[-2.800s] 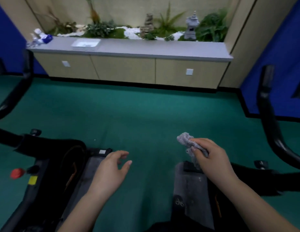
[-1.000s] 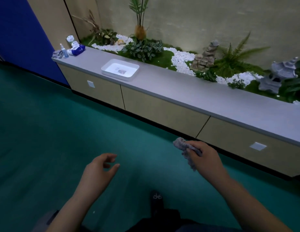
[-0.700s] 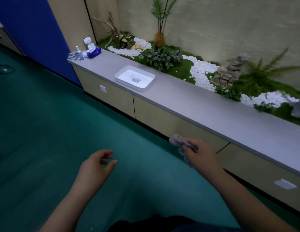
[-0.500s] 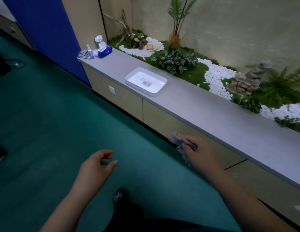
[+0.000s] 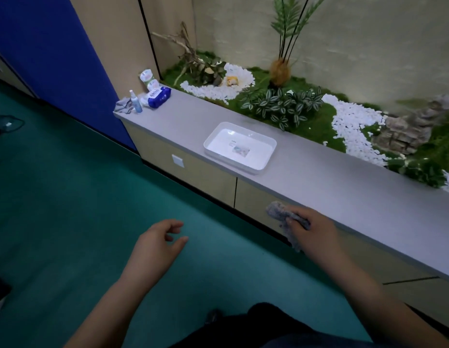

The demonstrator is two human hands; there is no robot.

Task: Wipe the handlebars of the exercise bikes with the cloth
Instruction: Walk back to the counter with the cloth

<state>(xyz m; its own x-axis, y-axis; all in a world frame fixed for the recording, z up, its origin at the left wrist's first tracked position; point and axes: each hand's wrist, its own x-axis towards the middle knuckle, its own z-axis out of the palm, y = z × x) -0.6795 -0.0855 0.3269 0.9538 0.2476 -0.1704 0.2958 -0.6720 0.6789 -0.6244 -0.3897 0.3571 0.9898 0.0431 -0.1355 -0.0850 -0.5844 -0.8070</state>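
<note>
Showing a head-camera view down over a green floor [image 5: 67, 209] beside a long grey tabletop [image 5: 331, 187] on beige cabinets. The right hand [image 5: 312, 234] is clenched around a crumpled grey cloth [image 5: 278, 213], held in the air in front of the cabinet front, just below the tabletop edge; part of the cloth sticks out past the fingers toward the left and part hangs beneath the hand. The left hand [image 5: 155, 244] hovers over the floor with its grip released, fingers loosely curled and holding nothing. The 2 hands are well apart. On the tabletop sits 1 white rectangular tray [image 5: 239, 146], with a small label lying inside. At the far left end of the tabletop stand a small spray bottle [image 5: 135, 102], a blue pack of wipes [image 5: 158, 96] and a second grey rag [image 5: 123, 105]. Behind the tabletop runs a planter bed [image 5: 313, 121] with moss, white pebbles, leafy plants and a rock ornament. A blue wall panel [image 5: 55, 59] rises at left.
</note>
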